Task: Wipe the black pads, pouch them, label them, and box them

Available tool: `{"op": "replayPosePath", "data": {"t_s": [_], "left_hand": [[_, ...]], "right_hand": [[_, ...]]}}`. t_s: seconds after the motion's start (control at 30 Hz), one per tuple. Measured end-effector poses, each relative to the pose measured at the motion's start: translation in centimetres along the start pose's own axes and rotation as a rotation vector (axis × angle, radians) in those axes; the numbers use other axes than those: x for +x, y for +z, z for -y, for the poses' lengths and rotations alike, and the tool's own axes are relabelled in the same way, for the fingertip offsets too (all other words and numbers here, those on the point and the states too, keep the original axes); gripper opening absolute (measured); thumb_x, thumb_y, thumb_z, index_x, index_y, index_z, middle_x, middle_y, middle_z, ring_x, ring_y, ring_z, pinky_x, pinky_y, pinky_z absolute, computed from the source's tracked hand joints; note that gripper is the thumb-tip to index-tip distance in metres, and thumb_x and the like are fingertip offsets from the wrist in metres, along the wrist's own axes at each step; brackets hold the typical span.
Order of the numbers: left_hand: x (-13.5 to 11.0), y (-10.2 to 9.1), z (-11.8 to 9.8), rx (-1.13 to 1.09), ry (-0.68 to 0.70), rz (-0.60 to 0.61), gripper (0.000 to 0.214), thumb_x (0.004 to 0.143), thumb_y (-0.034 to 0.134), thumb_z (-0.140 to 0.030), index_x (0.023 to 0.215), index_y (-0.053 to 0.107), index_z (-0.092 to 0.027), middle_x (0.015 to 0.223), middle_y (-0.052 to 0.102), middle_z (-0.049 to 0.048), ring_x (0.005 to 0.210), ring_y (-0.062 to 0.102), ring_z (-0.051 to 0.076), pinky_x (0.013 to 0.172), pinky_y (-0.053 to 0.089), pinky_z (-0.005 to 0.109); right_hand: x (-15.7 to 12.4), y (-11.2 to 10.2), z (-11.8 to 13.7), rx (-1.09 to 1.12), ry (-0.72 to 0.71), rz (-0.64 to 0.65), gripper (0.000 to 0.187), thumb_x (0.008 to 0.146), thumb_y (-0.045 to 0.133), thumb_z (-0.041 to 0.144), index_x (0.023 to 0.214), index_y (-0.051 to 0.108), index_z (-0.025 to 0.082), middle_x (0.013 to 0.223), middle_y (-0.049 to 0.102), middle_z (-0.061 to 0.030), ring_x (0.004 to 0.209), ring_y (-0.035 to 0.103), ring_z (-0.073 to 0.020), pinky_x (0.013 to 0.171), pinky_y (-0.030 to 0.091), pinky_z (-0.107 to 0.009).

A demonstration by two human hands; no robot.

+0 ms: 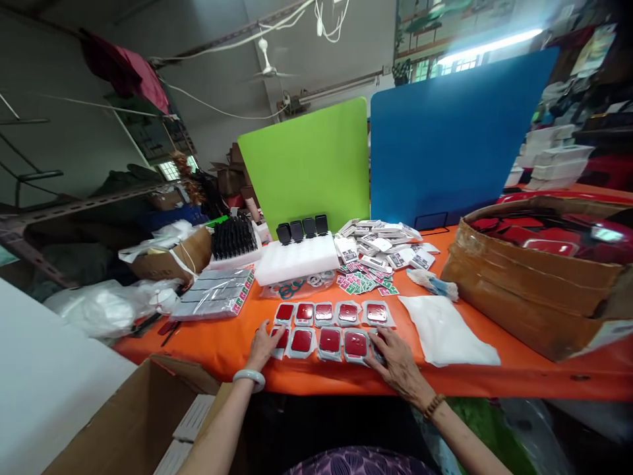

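Note:
Two rows of square, red-faced pieces with pale film edges lie on the orange table cover; a front-row red square piece (330, 340) is near the middle. At the left end of the front row, my left hand (262, 348) rests with its fingers apart, touching the end piece. My right hand (397, 364) spreads over the piece at the other end, which it mostly hides; thumb and fingers stand apart around it. Just behind are the back-row red square pieces (324, 312). A white foam block (299, 258) carries several upright black square pieces (309, 227).
Right of the rows lie a white foam sheet (450, 330) and a large cardboard box (524, 277) of red pieces. Behind are white small boxes (380, 241) and printed cards (363, 280). A wrapped grey stack (212, 295) sits left; an open carton (133, 409) stands below.

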State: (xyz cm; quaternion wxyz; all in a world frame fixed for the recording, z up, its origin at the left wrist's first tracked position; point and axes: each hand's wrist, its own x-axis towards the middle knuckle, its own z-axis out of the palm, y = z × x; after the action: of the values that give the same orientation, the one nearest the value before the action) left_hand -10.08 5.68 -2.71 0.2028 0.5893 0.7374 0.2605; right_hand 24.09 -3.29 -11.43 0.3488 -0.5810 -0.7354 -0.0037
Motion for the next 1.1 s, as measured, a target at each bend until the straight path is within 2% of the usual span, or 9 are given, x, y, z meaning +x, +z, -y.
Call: {"op": "replayPosePath", "data": {"t_s": [0.2,0.3,0.47,0.7,0.8,0.9,1.0,1.1], "left_hand": [[-0.4,2.5,0.2,-0.009,0.143,0.013,0.063,0.076,0.062,-0.048,0.125,0.052,-0.010,0.136,0.053,0.0214,0.129,0.047,0.029,0.107,0.033,0.034],[-0.8,3.8,0.1,0.006,0.161,-0.005,0.055,0.078,0.060,-0.047,0.120,0.058,-0.012,0.141,0.048,0.0204,0.133,0.042,0.030,0.109,0.030,0.035],[-1.4,5.4,-0.1,0.057,0.181,-0.048,0.043,0.081,0.058,-0.042,0.114,0.064,-0.015,0.140,0.049,0.0176,0.130,0.044,0.032,0.109,0.033,0.041],[-2.1,7.2,-0.1,0.140,0.225,-0.074,0.042,0.083,0.056,-0.042,0.116,0.064,-0.017,0.138,0.051,0.0149,0.124,0.051,0.030,0.106,0.038,0.043],[-2.2,7.3,0.0,0.154,0.241,-0.084,0.043,0.083,0.057,-0.043,0.116,0.064,-0.016,0.138,0.051,0.0161,0.123,0.052,0.030,0.106,0.039,0.044],[-1.2,6.6,0.2,0.155,0.230,-0.126,0.048,0.081,0.057,-0.047,0.118,0.063,-0.016,0.140,0.048,0.0177,0.127,0.047,0.034,0.106,0.037,0.050],[1.3,5.4,0.4,0.140,0.233,-0.152,0.054,0.082,0.056,-0.049,0.126,0.057,-0.017,0.141,0.046,0.0179,0.133,0.040,0.035,0.108,0.035,0.052],[4.2,4.7,0.6,0.141,0.246,-0.090,0.057,0.080,0.060,-0.047,0.128,0.055,-0.017,0.139,0.049,0.0163,0.134,0.039,0.033,0.110,0.034,0.049]], "right_hand": [[0.0,0.8,0.6,-0.089,-0.011,-0.022,0.045,0.087,0.053,0.050,0.125,0.058,0.026,0.132,0.055,-0.0135,0.123,0.048,-0.0372,0.096,0.043,-0.052],[0.0,0.8,0.6,-0.100,-0.016,-0.027,0.043,0.087,0.054,0.047,0.125,0.058,0.027,0.132,0.055,-0.0128,0.124,0.048,-0.0371,0.097,0.043,-0.051],[0.2,-0.1,0.8,-0.067,-0.023,0.009,0.042,0.088,0.055,0.044,0.125,0.058,0.024,0.130,0.056,-0.0129,0.123,0.048,-0.0341,0.099,0.043,-0.049],[0.2,-0.7,-0.5,-0.050,-0.058,0.097,0.044,0.089,0.054,0.042,0.128,0.056,0.022,0.132,0.054,-0.0135,0.124,0.046,-0.0332,0.099,0.041,-0.051],[-0.1,-0.8,-1.7,-0.034,-0.089,0.128,0.044,0.090,0.054,0.041,0.129,0.055,0.023,0.133,0.054,-0.0132,0.126,0.045,-0.0327,0.100,0.041,-0.049],[0.0,-1.4,-2.1,-0.026,-0.095,0.130,0.046,0.090,0.053,0.044,0.131,0.054,0.024,0.134,0.053,-0.0132,0.126,0.045,-0.0324,0.099,0.041,-0.049],[0.7,-2.3,-1.2,-0.045,-0.089,0.110,0.050,0.089,0.053,0.047,0.134,0.051,0.023,0.137,0.050,-0.0147,0.128,0.043,-0.0345,0.099,0.040,-0.051],[1.8,-2.8,0.9,-0.056,-0.139,0.178,0.057,0.088,0.056,0.046,0.139,0.046,0.024,0.143,0.045,-0.0139,0.132,0.037,-0.0353,0.103,0.035,-0.053]]}}
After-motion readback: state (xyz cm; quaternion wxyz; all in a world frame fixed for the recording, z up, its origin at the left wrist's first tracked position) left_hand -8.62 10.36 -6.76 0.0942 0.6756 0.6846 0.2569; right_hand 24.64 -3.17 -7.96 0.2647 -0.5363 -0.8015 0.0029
